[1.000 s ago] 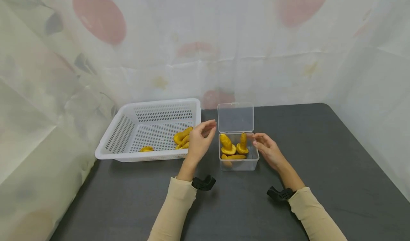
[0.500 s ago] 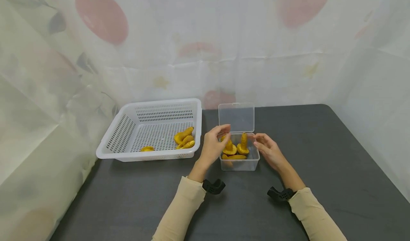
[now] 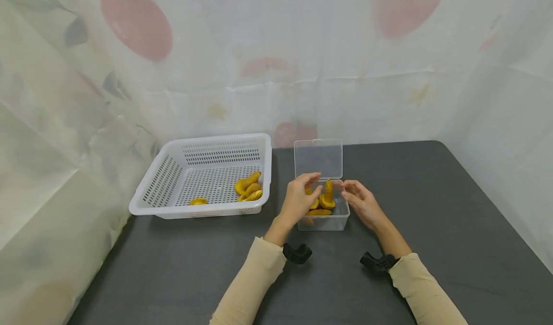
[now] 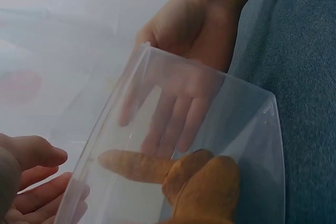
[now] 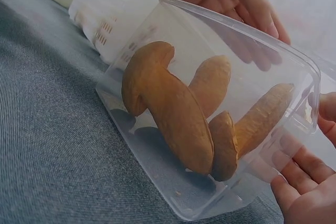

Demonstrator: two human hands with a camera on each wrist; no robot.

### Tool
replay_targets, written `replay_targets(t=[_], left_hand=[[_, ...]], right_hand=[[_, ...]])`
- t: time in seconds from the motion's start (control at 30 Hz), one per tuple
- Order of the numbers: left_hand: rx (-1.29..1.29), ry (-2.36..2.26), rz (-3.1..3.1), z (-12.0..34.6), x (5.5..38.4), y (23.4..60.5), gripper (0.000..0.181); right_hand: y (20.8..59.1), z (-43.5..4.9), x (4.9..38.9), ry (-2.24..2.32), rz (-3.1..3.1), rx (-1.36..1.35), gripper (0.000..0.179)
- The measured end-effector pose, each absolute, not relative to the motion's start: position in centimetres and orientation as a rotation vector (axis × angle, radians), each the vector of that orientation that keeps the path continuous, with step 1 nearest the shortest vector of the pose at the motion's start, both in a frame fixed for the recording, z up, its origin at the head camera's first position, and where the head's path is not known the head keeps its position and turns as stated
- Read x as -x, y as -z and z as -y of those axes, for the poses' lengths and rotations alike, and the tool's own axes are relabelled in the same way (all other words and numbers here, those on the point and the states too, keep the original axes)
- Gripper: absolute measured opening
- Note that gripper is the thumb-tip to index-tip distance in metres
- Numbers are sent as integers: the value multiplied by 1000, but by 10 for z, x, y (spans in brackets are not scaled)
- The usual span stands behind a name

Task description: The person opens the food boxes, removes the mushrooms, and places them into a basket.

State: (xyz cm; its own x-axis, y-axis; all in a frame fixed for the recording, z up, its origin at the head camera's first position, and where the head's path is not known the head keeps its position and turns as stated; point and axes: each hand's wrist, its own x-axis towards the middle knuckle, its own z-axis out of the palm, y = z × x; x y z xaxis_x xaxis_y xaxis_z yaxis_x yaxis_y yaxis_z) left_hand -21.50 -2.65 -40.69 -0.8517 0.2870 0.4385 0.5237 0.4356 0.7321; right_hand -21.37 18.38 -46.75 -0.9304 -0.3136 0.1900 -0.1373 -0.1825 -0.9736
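Note:
A clear plastic box (image 3: 321,222) with its hinged lid (image 3: 318,159) raised stands on the dark table, holding three yellow mushrooms. One mushroom (image 3: 328,195) points stem up near the right, another (image 3: 319,212) lies along the front, and the third (image 5: 210,85) is partly covered by my left hand in the head view. My left hand (image 3: 298,198) is at the box's left rim, fingers loosely bent with nothing between them. On the opposite side, my right hand (image 3: 365,202) rests against the right wall with fingers extended, seen through the plastic in the left wrist view.
A white perforated basket (image 3: 147,210) sits left of the box. Several yellow mushrooms (image 3: 248,186) lie at its right end, and one more (image 3: 198,201) by its front wall. A printed curtain (image 3: 268,99) hangs behind the table (image 3: 432,219).
My left hand has moved right from beside the basket to the box's left side, now covering part of one mushroom. The right hand and the box have stayed in place.

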Motion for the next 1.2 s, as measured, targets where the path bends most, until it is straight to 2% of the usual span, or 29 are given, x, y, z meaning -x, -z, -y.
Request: replay_targets(t=[0.57,1.2], left_hand=[[584,1005,2627,4,220,405,33],[605,1216,2694,6,220,407,26]], right_hand=[[469,-180,214,2310,-1870,565,17],[466,-182,213,2285,-1904,545,15]])
